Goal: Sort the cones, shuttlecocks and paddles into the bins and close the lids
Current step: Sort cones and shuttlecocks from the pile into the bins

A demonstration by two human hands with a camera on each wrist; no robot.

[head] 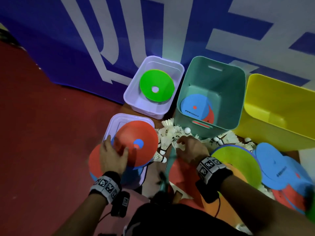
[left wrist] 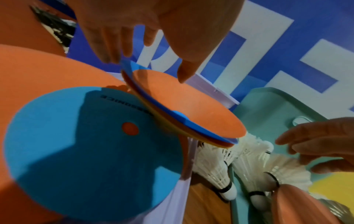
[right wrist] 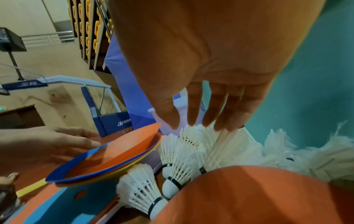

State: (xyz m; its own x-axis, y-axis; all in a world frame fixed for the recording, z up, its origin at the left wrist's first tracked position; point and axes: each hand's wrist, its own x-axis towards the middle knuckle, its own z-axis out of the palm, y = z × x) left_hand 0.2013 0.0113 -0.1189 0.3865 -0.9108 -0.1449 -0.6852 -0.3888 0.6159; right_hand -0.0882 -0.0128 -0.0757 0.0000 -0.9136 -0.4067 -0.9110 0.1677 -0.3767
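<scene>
Plainly, a stack of cones (head: 136,143) is pinched at its near rim by the left hand (head: 113,156). Loosely spread, the right hand (head: 190,149) holds nothing, fingertips (right wrist: 191,122) brushing shuttlecocks (right wrist: 184,153) just ahead. Only the head view shows the bins (head: 184,99) beyond both hands.

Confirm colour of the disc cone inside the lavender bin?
Bright green disc cone; clearest in the head view.

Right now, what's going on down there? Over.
Left hand holding stacked cones by the rim. Right hand open, fingertips at shuttlecocks. Lavender bin holds one green cone. Lids off.
</scene>
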